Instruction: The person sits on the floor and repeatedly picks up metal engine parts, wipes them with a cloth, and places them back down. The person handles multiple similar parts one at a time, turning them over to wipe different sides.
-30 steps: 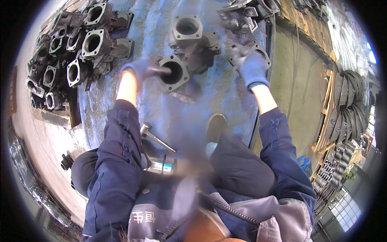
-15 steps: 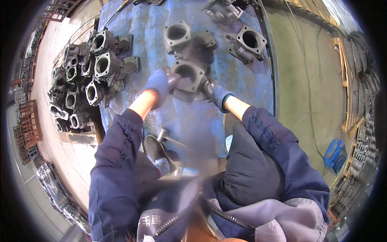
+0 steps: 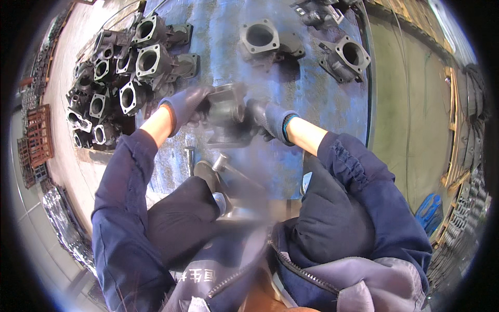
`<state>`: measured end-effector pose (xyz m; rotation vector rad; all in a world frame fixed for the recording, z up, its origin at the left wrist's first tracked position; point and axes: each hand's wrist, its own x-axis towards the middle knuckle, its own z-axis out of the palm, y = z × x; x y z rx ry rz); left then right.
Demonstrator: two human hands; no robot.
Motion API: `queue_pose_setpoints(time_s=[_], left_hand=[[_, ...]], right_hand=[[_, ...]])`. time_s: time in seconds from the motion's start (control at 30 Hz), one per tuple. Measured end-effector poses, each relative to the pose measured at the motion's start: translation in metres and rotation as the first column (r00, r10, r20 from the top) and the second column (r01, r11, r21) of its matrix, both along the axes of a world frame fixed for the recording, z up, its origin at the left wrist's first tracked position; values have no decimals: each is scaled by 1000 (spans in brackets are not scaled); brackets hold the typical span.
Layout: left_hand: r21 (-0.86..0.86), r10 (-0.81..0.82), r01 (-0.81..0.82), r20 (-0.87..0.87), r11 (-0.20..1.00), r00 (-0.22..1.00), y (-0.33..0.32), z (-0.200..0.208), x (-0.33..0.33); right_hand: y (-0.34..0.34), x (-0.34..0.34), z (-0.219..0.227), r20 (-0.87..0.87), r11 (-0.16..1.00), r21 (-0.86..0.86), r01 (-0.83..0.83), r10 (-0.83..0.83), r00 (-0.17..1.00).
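A dark grey flanged metal casting (image 3: 227, 115) is between my hands over the near part of the blue table. Its broad flange faces down toward the tabletop, and motion blur softens its outline. My left hand (image 3: 186, 105), in a blue glove with dark fingers, grips its left side. On the opposite side, my right hand (image 3: 271, 120) has its gloved fingers curled against the casting; some fingertips are hidden. Beyond it stands another casting (image 3: 278, 47) with a square flange and round opening facing up. A hammer (image 3: 231, 169) lies closer to my legs.
Many similar castings (image 3: 148, 61) are heaped at the left. A single casting (image 3: 347, 57) sits at the right of the blue table (image 3: 332, 119), with more parts (image 3: 318, 14) at the far edge. A blue bag (image 3: 429, 213) lies on the floor at right.
Both hands have turned the casting over, so its square opening no longer faces up. It now sits lower and nearer to me. The whole view has shifted slightly.
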<state>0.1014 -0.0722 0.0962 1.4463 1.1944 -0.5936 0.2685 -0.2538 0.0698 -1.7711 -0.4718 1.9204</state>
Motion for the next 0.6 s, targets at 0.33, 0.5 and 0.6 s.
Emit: queue_pose_setpoints(time_s=[0.33,0.5,0.6], left_hand=[[285,-159,32,435,958,886,8,-50,-74],[345,78,-289,514,893,854,-41,-101,-78],[126,398,-479,396,869,827,-72,-109,-74]], right_hand=[[45,-20,-68,532,868,437,-236,-37,846],[28,-10,-100,353,905,426,-24,-142,925],[22,-6,-106,659,813,442,-378,-9,752]])
